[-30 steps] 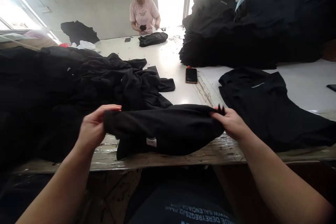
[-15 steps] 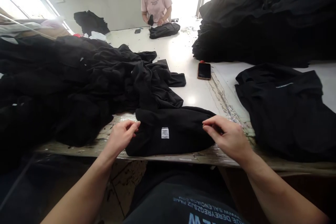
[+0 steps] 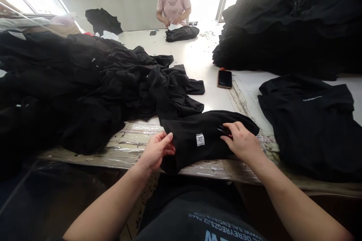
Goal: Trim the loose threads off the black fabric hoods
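A folded black garment with a small white label lies at the near edge of the table. My left hand pinches the garment's left edge between thumb and fingers. My right hand rests on the garment's right part, just right of the label. Its fingers are closed on small dark snips with a red spot, which press against the cloth.
A big heap of loose black garments covers the left side. A tall black stack stands at the back right, with one black garment laid flat before it. A phone lies mid-table. A co-worker handles cloth at the far end.
The garment was held stretched between both hands; it now lies on the table edge with its label up. Both hands moved inward onto it.
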`<state>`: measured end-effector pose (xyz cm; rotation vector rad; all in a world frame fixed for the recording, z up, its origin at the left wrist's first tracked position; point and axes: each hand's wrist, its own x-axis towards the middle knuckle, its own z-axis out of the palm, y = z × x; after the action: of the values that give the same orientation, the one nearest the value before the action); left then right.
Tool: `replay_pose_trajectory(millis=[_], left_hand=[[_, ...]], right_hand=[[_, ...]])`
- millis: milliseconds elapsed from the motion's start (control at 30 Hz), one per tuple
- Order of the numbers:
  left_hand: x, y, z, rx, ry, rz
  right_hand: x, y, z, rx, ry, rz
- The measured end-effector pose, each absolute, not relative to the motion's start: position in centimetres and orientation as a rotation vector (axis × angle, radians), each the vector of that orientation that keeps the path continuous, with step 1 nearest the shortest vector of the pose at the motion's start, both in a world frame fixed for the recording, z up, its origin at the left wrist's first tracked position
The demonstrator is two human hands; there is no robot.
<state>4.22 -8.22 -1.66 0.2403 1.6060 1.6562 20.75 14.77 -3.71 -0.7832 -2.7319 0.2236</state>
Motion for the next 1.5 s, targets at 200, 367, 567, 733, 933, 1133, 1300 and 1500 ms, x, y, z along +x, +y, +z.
replay_pose_trajectory(millis=[200, 367, 567, 733, 933, 1133, 1300, 1500], left_hand=[[6.3, -7.9, -0.4, 0.071, 1.320, 1.771], [7.2, -7.9, 0.3, 0.111, 1.307, 1.784], [7.9, -8.3, 0.4, 0.141, 1.297, 1.761], [7.9, -8.5, 0.1, 0.137, 1.290, 1.739], [7.8, -8.5, 0.3, 0.127, 1.294, 1.744], [7.8, -8.5, 0.3, 0.123, 1.278, 1.737], [8.1, -8.7, 0.2, 0.129, 1.298, 1.715], [8.7, -7.8, 0.7, 0.145, 1.345, 1.755]], right_hand=[[20.5, 9.8, 0.3, -0.340, -2.563, 0.883], [19.7, 6.9, 1.5, -0.235, -2.536, 1.201], [19.3, 6.3, 1.3, -0.161, -2.535, 1.172], [19.4, 6.0, 1.5, -0.099, -2.536, 1.127], [19.5, 6.7, 1.9, -0.153, -2.463, 1.087], [19.7, 6.5, 2.0, -0.116, -2.557, 1.133], [19.7, 5.9, 1.6, -0.118, -2.541, 1.098], [19.1, 5.0, 1.8, -0.399, -2.469, 1.342]])
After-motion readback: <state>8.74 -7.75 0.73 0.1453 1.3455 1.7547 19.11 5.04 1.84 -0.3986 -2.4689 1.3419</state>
